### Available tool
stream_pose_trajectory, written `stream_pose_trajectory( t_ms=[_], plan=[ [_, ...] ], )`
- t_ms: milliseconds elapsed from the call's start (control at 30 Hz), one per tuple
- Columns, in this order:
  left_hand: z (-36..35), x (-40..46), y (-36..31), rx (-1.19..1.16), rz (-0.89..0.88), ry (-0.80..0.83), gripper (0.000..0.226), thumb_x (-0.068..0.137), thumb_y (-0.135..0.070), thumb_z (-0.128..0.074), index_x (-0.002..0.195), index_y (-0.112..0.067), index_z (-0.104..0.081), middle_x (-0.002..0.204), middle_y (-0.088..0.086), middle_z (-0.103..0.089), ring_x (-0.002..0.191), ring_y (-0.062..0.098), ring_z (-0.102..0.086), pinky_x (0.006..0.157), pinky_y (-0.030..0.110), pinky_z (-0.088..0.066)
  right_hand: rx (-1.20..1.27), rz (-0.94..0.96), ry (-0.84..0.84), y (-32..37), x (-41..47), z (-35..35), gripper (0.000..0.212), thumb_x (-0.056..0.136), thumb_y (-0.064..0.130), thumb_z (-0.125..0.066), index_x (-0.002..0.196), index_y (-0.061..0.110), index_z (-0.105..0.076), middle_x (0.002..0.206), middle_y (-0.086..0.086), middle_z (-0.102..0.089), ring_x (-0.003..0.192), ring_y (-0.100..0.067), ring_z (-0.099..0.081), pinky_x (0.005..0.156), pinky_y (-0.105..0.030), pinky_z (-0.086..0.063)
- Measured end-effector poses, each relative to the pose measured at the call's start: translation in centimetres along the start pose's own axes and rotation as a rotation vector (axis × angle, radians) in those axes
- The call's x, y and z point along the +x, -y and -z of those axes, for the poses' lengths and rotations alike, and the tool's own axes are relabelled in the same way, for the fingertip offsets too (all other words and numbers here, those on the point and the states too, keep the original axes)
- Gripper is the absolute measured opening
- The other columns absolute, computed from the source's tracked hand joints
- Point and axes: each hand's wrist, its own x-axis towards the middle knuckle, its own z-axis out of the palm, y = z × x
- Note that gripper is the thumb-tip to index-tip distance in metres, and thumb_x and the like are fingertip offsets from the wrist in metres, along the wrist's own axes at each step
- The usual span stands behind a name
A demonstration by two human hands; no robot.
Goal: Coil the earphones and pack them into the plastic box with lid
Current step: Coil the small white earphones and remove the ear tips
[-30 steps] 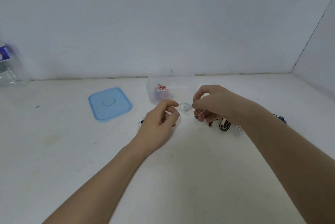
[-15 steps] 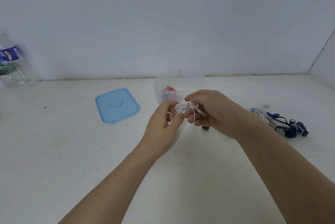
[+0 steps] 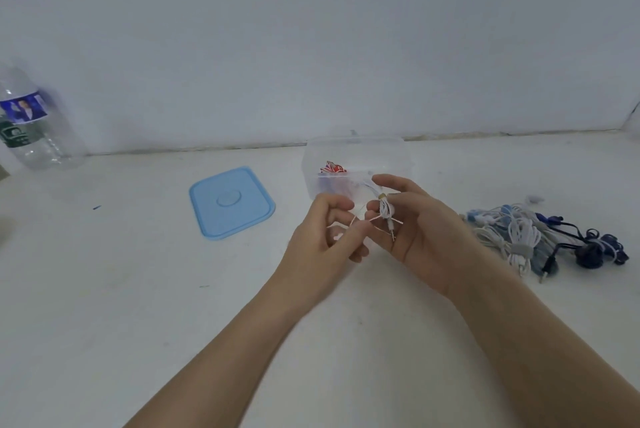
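Both our hands work a white earphone bundle just in front of the plastic box.

Our right hand (image 3: pixel 426 237) pinches the coiled white earphones (image 3: pixel 385 210); our left hand (image 3: pixel 329 237) pinches a loose strand. The plastic box (image 3: pixel 356 154) stands open on the surface (image 3: pixel 138 289), blue lid (image 3: pixel 231 201) beside it.

One clear box (image 3: pixel 358 164), one blue lid (image 3: pixel 231 202), one bottle (image 3: pixel 33 123), two hands (image 3: pixel 332 233); earphone pile (image 3: pixel 540 237) uncountable.

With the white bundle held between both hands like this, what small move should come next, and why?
Probably carry the white earphones forward and drop them into the clear box. The cord already looks bundled in the right hand, the left hand pinches only a loose end, and the box stands open just behind, its blue lid lying aside.
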Motion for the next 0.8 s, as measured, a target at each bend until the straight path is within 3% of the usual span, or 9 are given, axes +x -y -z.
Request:
stream_pose_trajectory(
  t_ms=[133,233,400,467,567,700,800],
  plan=[
    [0.4,0.0,0.1,0.101,-0.036,-0.037,0.011,0.100,-0.017,-0.063,0.107,-0.020,-0.055,0.076,-0.004,-0.062,0.064,0.015,-0.064,0.072,0.033,-0.053,-0.036,0.062,-0.054,-0.3,0.3,0.7,0.040,0.092,-0.008,-0.044,0.115,0.014,-0.069,0.077,-0.014,-0.061,0.071,-0.025,-0.065,0.074,-0.041,-0.059],
    [0.8,0.0,0.0,0.118,-0.056,-0.051,0.015,0.098,-0.014,-0.064,0.101,-0.027,-0.057,0.086,0.004,-0.059,0.065,0.017,-0.056,0.066,0.025,-0.050,-0.180,0.113,-0.095,-0.7,0.4,0.7,0.037,0.090,-0.009,-0.042,0.105,0.008,-0.072,0.074,-0.010,-0.054,0.072,-0.021,-0.060,0.071,-0.037,-0.059],
    [0.9,0.1,0.1,0.194,-0.079,-0.052,0.011,0.098,-0.020,-0.064,0.093,-0.028,-0.059,0.078,-0.006,-0.055,0.068,0.023,-0.049,0.065,0.037,-0.047,-0.525,0.269,-0.146,-2.0,0.2,0.4,0.015,0.088,0.001,-0.053,0.085,0.007,-0.066,0.085,-0.008,-0.057,0.073,-0.015,-0.060,0.073,-0.032,-0.055],
    [0.9,0.1,0.1,0.213,-0.082,-0.063,0.011,0.100,-0.026,-0.062,0.090,-0.030,-0.060,0.079,0.006,-0.058,0.073,0.031,-0.052,0.066,0.036,-0.043,-0.585,0.303,-0.123,-2.3,0.1,0.3,0.008,0.083,0.010,-0.061,0.087,0.012,-0.068,0.083,-0.008,-0.055,0.065,-0.014,-0.056,0.068,-0.030,-0.049],
    [0.9,0.1,-0.2,0.205,-0.086,-0.066,0.011,0.100,-0.029,-0.060,0.089,-0.028,-0.061,0.080,0.020,-0.055,0.075,0.036,-0.052,0.065,0.035,-0.041,-0.506,0.242,-0.077,-2.5,0.1,0.1,0.020,0.081,0.015,-0.062,0.098,0.018,-0.072,0.079,-0.012,-0.049,0.056,-0.015,-0.038,0.056,-0.030,-0.035],
    [1.0,0.3,0.0,0.178,-0.106,-0.072,0.012,0.099,-0.025,-0.065,0.089,-0.021,-0.060,0.074,0.019,-0.052,0.063,0.022,-0.044,0.060,0.031,-0.037,-0.390,0.122,0.011,-2.5,-0.1,-0.1,0.019,0.093,0.009,-0.056,0.102,0.012,-0.073,0.074,-0.003,-0.066,0.055,-0.015,-0.025,0.050,-0.025,-0.024],
    [1.3,0.5,0.1,0.168,-0.116,-0.090,0.016,0.100,-0.025,-0.064,0.086,-0.020,-0.059,0.063,0.010,-0.047,0.058,0.017,-0.041,0.055,0.022,-0.035,-0.379,0.113,0.047,-2.6,-0.2,-0.1,0.016,0.096,0.012,-0.057,0.102,0.007,-0.070,0.079,-0.007,-0.065,0.050,-0.012,-0.022,0.045,-0.022,-0.022]
  ],
)
